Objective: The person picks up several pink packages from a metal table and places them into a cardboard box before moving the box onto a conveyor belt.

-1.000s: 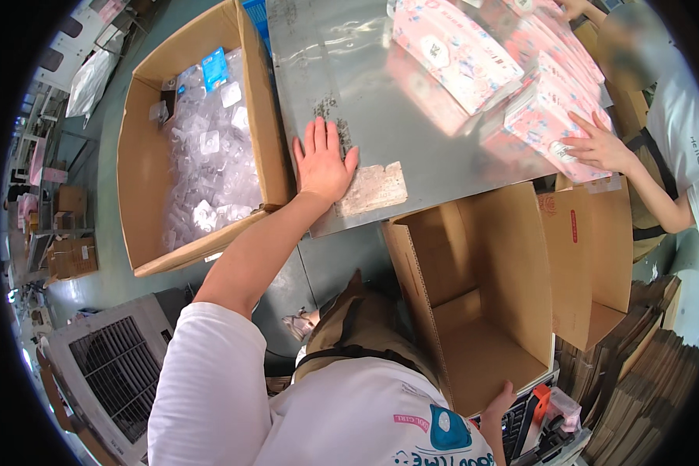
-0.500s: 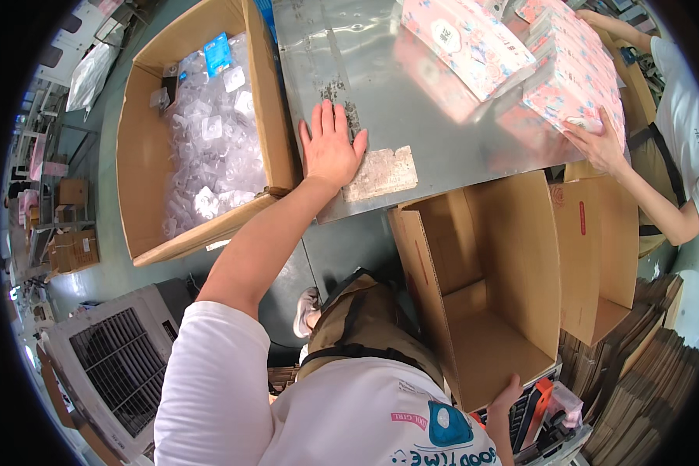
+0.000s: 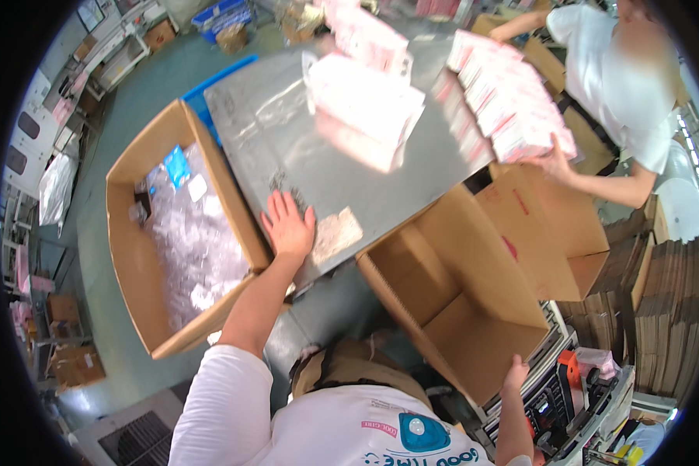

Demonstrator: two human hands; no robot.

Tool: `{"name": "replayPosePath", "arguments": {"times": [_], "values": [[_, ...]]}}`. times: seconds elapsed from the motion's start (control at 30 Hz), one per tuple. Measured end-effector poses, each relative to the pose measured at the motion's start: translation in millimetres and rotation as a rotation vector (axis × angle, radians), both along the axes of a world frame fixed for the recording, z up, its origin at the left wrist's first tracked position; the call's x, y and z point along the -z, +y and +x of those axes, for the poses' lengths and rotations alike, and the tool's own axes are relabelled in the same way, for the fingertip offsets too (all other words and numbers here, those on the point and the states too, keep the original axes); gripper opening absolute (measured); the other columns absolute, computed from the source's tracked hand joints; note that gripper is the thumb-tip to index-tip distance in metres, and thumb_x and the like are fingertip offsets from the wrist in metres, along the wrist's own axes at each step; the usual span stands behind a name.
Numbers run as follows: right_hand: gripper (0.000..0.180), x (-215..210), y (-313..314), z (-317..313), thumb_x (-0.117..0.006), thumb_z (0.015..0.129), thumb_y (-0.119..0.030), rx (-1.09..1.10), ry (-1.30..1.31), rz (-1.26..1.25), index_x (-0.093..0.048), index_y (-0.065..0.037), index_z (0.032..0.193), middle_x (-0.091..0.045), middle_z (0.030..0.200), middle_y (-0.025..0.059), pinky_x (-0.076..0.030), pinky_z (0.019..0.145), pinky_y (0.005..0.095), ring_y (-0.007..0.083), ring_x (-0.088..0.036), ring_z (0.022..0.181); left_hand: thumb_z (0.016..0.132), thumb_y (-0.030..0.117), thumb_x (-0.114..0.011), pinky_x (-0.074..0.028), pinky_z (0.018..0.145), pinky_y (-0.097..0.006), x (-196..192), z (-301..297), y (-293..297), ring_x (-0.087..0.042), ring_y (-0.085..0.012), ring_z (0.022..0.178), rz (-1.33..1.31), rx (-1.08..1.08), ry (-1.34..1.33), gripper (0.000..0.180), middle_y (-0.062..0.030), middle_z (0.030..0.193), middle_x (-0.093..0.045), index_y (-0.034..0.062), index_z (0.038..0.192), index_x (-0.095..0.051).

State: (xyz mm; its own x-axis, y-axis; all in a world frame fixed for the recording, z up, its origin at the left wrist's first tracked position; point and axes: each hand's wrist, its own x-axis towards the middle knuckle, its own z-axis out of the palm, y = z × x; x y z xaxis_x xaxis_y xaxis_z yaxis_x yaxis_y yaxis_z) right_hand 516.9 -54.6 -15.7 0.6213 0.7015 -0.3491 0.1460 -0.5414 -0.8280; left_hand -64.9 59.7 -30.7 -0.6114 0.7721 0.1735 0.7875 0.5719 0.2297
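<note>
Carton (image 3: 474,334) between right hand (image 3: 516,375) and table (image 3: 357,186) | box (image 3: 124,248) leftward (plastic pieces (image 3: 198,241))

Bright hall, burnt-out highlights, smeared detail

Ample whitish light, apparently from above, filled the scene. The metal desk (image 3: 326,186) threw back streaks of glare and pale reflections of the pink packs (image 3: 365,101), whose tops were burnt out to near-white, their printing lost. Inside the open carton (image 3: 481,268) the far wall sank into brown shadow, and the floor (image 3: 346,304) beneath the desk's near edge was dim. Motion blur softened nearly everything, running the clear plastic pieces (image 3: 194,241) into a milky mass. Fisheye stretch bowed the box (image 3: 136,272) at the left, and black vignetting closed off the corners.
</note>
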Motion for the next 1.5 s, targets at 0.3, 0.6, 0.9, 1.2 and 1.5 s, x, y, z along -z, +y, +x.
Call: {"name": "replayPosePath", "arguments": {"times": [0.3,0.6,0.9,1.2,1.5], "values": [[0.069,-25.1,-2.1,-23.8,-0.057,0.079,-0.006,-0.355,-0.650,0.169,-0.024,0.003,0.138,-0.040,0.132,0.0226,-0.030,0.102,0.0386,0.0336,-0.039,0.123,0.087,0.041,-0.047,-0.014,0.108,-0.053,-2.9,0.6,-1.3,-0.019,-0.0321,0.135,0.001,0.006,-0.004,0.065,-0.0179,0.144,-0.027,-0.0018,0.135,-0.033],[0.066,-76.0,84.9,-89.7,-0.063,0.074,-0.009,-0.845,-0.661,0.318,-0.035,0.001,0.133,-0.040,0.135,0.0210,-0.028,0.105,0.0419,0.0373,-0.036,0.126,0.087,0.040,-0.047,-0.015,0.106,-0.057,-11.1,-5.3,8.8,-0.015,-0.0357,0.136,-0.295,0.020,-0.052,0.070,-0.0186,0.147,-0.017,-0.0016,0.138,-0.025],[0.038,-156.5,287.4,-265.4,-0.065,0.076,-0.013,-1.255,-0.453,0.625,-0.056,0.000,0.111,-0.060,0.107,0.0196,-0.045,0.086,0.0404,0.0361,-0.057,0.099,0.064,0.046,-0.074,-0.018,0.107,-0.056,-160.6,-69.6,234.8,-0.018,-0.0316,0.136,-0.171,1.136,0.477,0.101,-0.0167,0.145,-0.022,0.0073,0.142,-0.022],[0.089,-129.6,518.0,-454.4,-0.067,0.069,-0.041,-1.243,-1.072,0.390,-0.023,-0.011,0.141,-0.038,0.133,0.0170,-0.043,0.090,0.0440,0.0361,-0.050,0.110,0.066,0.050,-0.072,-0.046,0.086,-0.042,-187.4,-125.3,278.1,-0.055,-0.0359,0.104,-0.586,0.812,-0.022,0.107,-0.0270,0.108,-0.057,-0.0005,0.139,-0.012],[0.088,-142.3,465.3,-583.0,-0.062,0.077,-0.049,-1.778,-0.510,0.280,-0.020,-0.007,0.142,-0.039,0.131,0.0282,-0.034,0.101,0.0476,0.0437,-0.042,0.120,0.082,0.039,-0.062,-0.050,0.073,-0.039,-208.8,-250.3,220.4,-0.063,-0.0351,0.080,-0.448,0.498,-0.360,0.078,-0.0233,0.087,-0.064,-0.0082,0.133,-0.027]]}}
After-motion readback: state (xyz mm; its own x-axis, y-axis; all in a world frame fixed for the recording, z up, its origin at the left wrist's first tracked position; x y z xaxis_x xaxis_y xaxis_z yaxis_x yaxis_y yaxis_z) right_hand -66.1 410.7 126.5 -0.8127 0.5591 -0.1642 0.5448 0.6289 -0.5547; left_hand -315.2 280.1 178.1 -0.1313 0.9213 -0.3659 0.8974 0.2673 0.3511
